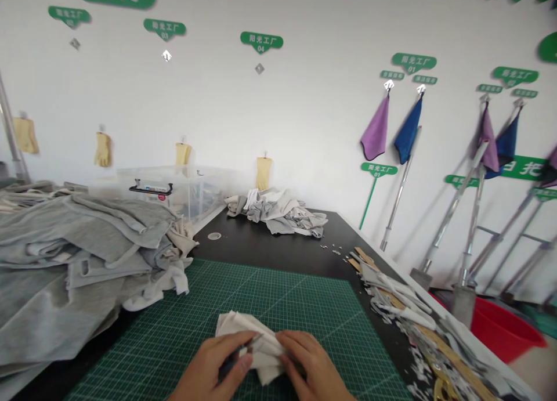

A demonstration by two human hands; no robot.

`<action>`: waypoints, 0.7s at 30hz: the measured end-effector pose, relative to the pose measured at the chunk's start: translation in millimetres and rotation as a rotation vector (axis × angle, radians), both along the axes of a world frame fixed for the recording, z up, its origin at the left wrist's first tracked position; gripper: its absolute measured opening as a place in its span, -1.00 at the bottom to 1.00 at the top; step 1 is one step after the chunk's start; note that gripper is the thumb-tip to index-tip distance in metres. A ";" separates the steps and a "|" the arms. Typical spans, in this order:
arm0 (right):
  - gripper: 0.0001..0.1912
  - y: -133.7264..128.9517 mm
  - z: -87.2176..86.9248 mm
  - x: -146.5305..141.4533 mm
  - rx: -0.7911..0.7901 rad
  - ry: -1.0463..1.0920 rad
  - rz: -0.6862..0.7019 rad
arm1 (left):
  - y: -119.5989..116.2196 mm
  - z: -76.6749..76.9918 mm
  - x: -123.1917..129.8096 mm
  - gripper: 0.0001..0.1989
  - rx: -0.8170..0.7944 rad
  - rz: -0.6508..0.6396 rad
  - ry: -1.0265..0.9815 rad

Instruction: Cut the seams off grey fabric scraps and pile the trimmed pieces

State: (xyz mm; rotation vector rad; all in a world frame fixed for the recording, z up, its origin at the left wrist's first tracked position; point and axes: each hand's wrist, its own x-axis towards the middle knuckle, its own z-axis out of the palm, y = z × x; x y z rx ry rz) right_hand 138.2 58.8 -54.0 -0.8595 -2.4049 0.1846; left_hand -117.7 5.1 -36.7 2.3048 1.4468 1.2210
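A small off-white piece of folded fabric (267,350) lies bunched over the green cutting mat (300,296) near its front edge. From the left, my left hand (213,363) pinches it between thumb and forefinger; something dark and shiny shows in the gap there, too blurred to name. My right hand (315,363) closes on the fabric's right side with bent fingers. Layers of the cloth stick out above and below the fingertips.
Left of the mat rises a big pile of grey fabric (100,244), with a clear plastic bin (174,186) behind. Another fabric heap (282,212) sits at the far end. Along the right edge lie scraps, wooden strips (450,354) and gold-coloured scissors (444,386).
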 end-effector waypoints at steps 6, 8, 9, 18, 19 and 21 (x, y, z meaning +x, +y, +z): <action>-0.64 2.8 -5.7 -0.8 0.178 0.094 0.108 | 13.3 0.7 -22.2 -0.68 -0.016 0.150 0.023; -0.64 2.1 -4.3 -1.9 0.208 0.091 0.129 | 16.4 4.7 -22.6 -0.67 -0.041 0.154 0.019; -0.64 1.3 -3.7 -2.6 0.218 0.090 0.132 | 17.6 8.0 -21.4 -0.67 -0.049 0.148 0.026; -0.83 1.3 -17.9 -12.5 0.362 0.242 0.105 | 43.3 41.2 10.5 -0.69 -0.065 0.007 0.230; -0.86 3.5 -20.9 -13.9 0.405 0.268 0.121 | 46.8 37.8 11.9 -0.69 -0.058 0.016 0.230; -0.84 7.9 -26.7 -15.8 0.489 0.306 0.162 | 51.7 26.5 11.8 -0.70 -0.051 0.035 0.223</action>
